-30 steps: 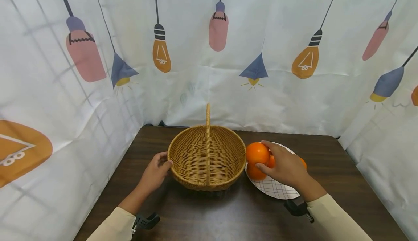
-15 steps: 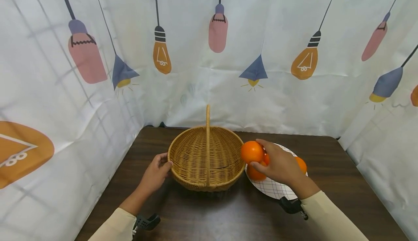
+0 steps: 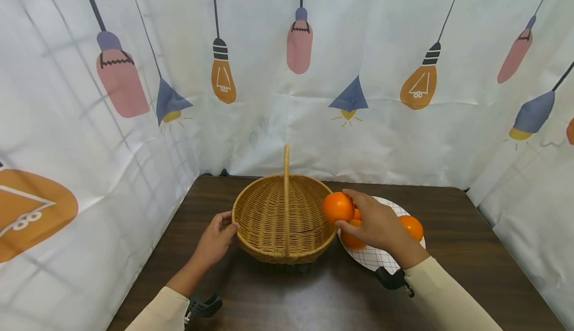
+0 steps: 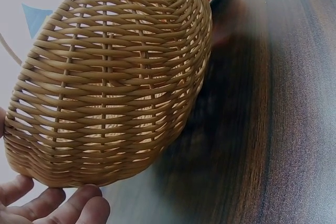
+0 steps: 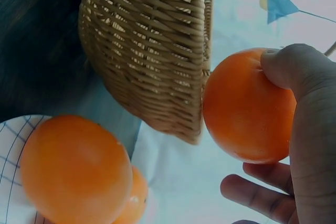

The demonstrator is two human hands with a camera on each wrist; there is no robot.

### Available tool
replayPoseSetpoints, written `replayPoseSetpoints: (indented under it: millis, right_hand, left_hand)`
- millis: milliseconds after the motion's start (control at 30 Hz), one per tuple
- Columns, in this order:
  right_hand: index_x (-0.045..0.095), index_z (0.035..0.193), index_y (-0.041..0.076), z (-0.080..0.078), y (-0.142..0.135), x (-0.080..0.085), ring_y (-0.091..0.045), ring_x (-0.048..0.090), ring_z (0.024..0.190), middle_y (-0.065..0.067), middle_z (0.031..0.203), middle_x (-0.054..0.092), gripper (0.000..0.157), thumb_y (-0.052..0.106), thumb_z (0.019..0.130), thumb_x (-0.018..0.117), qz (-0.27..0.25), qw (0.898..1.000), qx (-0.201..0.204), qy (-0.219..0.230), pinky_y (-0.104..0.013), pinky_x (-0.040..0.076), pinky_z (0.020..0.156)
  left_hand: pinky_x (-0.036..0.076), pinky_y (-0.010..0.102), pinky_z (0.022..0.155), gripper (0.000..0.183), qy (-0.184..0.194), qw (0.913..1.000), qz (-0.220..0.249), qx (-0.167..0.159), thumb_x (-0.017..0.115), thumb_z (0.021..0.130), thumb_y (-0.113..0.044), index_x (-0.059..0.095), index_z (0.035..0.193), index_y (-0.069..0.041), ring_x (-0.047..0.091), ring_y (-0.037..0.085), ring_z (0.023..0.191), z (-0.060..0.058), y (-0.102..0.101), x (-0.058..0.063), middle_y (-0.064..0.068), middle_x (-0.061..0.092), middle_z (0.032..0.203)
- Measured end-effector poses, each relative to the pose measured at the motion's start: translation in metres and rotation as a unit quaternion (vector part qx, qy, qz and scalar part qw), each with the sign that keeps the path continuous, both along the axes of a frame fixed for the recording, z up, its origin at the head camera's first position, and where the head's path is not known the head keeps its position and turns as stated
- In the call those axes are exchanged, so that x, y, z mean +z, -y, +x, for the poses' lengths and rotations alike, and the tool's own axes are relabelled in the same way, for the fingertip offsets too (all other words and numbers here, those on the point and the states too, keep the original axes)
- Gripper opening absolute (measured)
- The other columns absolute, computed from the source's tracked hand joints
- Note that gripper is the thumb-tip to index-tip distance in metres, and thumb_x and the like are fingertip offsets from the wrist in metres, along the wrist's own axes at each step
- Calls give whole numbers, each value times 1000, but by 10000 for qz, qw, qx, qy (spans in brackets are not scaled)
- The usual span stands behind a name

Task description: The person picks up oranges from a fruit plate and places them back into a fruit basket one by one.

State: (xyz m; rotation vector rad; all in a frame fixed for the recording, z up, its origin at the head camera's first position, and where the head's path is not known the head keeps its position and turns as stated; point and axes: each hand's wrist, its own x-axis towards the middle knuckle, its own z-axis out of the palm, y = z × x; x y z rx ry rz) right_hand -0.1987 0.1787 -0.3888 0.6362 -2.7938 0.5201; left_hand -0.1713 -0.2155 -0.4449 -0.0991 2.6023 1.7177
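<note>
On a dark brown, wood-grained table [image 3: 287, 301] with rounded far corners, a honey-coloured, arch-handled wicker basket [image 3: 262, 216] is standing, while just to its right a round white plate [image 3: 371, 259] with dark grid lines is lying

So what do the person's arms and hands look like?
The left sleeve and right sleeve are plain, pale cream and long, stopping around the wrists. Below each one sticks out a black strap: the left strap and right strap, each with a little shiny bit beside it. The left hand and right hand have no gloves on.
</note>
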Motion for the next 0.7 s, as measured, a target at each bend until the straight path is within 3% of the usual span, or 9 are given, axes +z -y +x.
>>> replayPoseSetpoints:
  millis: [700]
  right_hand:
    - [42, 140, 25, -3, 15, -8, -19, 59, 88, -2, 126, 54, 80, 71, 75, 57, 132, 9997, 1, 192, -29, 46, 50]
  left_hand:
    - [51, 45, 80, 48, 6, 9999, 129, 19, 51, 96, -29, 36, 137, -7, 56, 28, 107, 0, 0, -2, 15, 45, 131]
